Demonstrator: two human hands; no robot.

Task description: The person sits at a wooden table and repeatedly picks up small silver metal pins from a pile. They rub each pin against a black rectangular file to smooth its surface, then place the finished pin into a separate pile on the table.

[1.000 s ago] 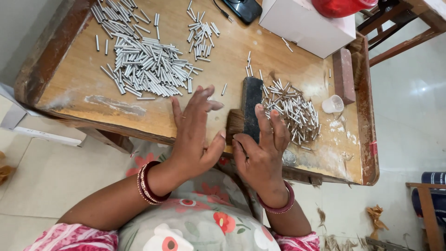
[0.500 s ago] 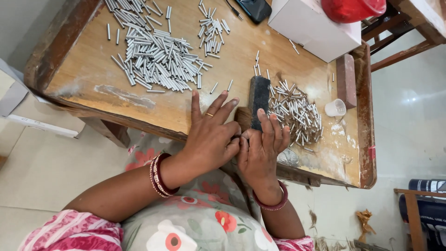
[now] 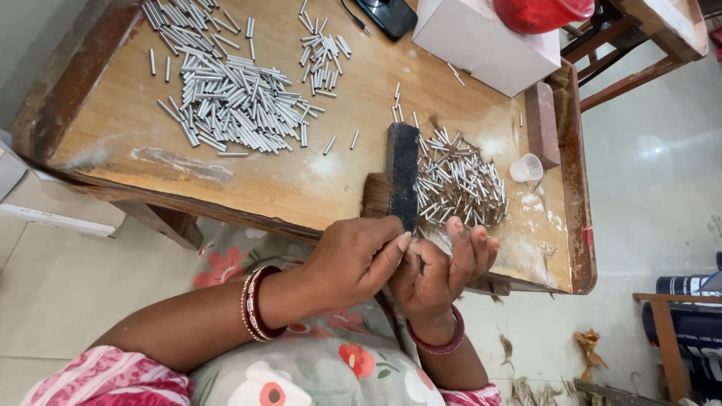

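My left hand (image 3: 353,259) and my right hand (image 3: 444,271) meet just off the near edge of the wooden table (image 3: 316,180). The left fingertips press into the cupped right palm, whose fingers point up. Whatever lies between them is hidden. Just beyond the hands lies a dark block brush (image 3: 402,177) with brown bristles (image 3: 374,197). To its right is a small heap of short metal tubes (image 3: 462,184). A larger heap of longer metal tubes (image 3: 233,98) lies at the far left.
A white box (image 3: 481,37) with a red bowl (image 3: 541,11) on it stands at the back right. Near it are a dark phone (image 3: 387,15), a reddish block (image 3: 541,124) and a small white cup (image 3: 525,167). Fibre scraps (image 3: 587,346) lie on the floor.
Both hands have drawn back off the table top towards my body and closed together; before, they lay flat on the wood on either side of the brush.
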